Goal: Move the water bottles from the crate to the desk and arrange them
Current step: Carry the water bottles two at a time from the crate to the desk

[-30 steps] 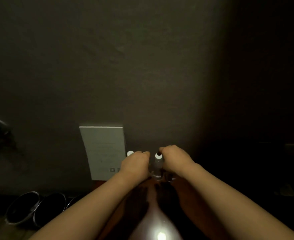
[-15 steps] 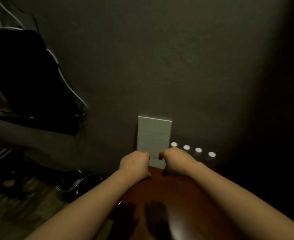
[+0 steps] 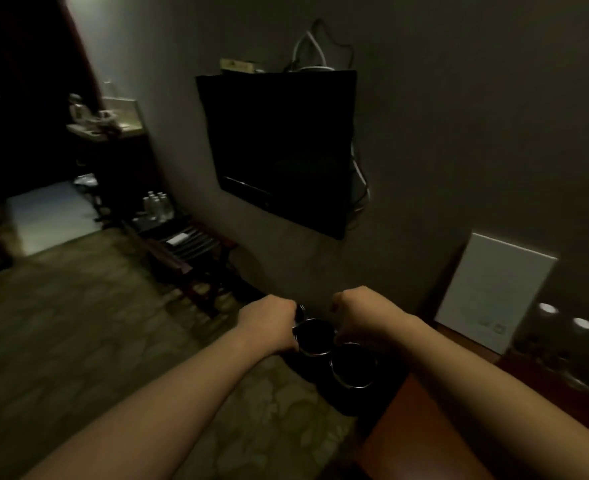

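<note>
My left hand and my right hand are held out side by side in front of me, fingers curled, with nothing in them. They hover above the floor, left of the reddish-brown desk. White-capped water bottles stand in a row at the desk's back, at the right edge of the view. Across the room, more water bottles stand clustered at the far end of a slatted luggage rack. What holds them is too dim to tell.
Two dark round bins with metal rims stand on the carpet just below my hands. A white card leans on the wall behind the desk. A black TV hangs on the wall. A cabinet with tableware stands far left.
The view has swung left, away from the desk. Both hands came off the bottles at the wall and now hang curled over the bins.
</note>
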